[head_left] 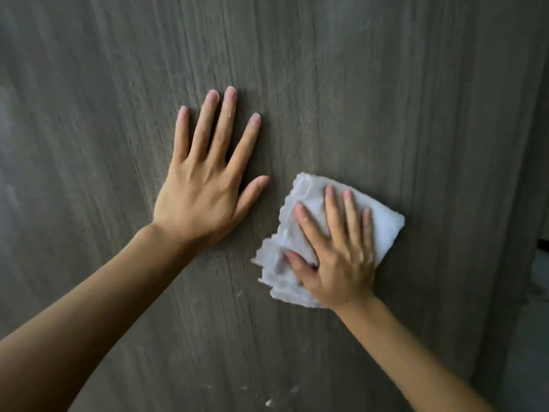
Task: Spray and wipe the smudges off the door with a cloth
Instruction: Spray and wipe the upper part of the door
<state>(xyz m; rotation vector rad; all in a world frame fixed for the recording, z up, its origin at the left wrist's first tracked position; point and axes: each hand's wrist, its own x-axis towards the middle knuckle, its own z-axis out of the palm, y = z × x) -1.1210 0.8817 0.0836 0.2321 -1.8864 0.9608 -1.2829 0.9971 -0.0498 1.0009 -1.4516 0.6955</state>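
Right hand lies flat, fingers spread, pressing the white cloth against the door. Left hand is flat on bare door just left of the cloth, fingers straight, holding nothing, likely bracing. Cloth looks soft, light, folded, frayed at the left edge; probably bunches if dragged by a corner, so palm pressure over its middle suits it best. Door is dark wood-grain, matte, vertical. Pale flecks remain low down, near the bottom of view. Door edge and a dim gap at right. No spray bottle visible.
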